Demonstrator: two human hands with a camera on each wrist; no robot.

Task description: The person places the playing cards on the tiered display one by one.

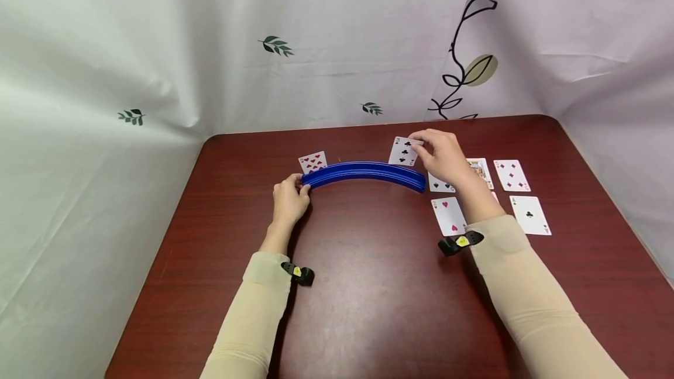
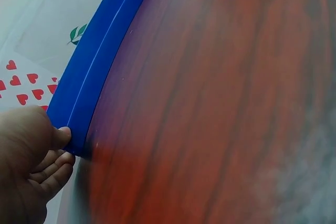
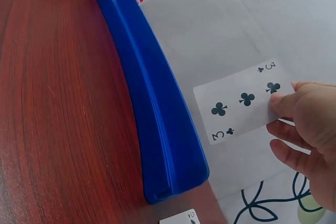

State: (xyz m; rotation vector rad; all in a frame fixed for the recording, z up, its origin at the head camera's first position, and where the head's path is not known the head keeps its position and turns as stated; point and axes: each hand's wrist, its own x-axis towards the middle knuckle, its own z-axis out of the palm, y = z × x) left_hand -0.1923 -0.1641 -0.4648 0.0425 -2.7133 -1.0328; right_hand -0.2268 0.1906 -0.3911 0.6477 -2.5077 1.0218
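Note:
A curved blue card holder (image 1: 363, 172) arcs across the far half of the table. My left hand (image 1: 290, 199) grips its left end, thumb on the near side in the left wrist view. Close to that end, a hearts card (image 1: 313, 161) stands upright in the holder. Between thumb and fingers my right hand (image 1: 443, 154) pinches the three of clubs (image 3: 231, 103) by one side. The card is upright, just behind the holder's right end in the head view, its face toward me. In the right wrist view, a gap shows between card and holder.
Face-up cards lie on the table at the right: a two of hearts (image 1: 449, 216), an ace of clubs (image 1: 529, 216), a diamonds card (image 1: 512, 176), a face card (image 1: 480, 171) and a spades card (image 1: 440, 185). My right forearm partly covers several. White curtains (image 1: 326, 28) hang behind the table (image 1: 368, 285).

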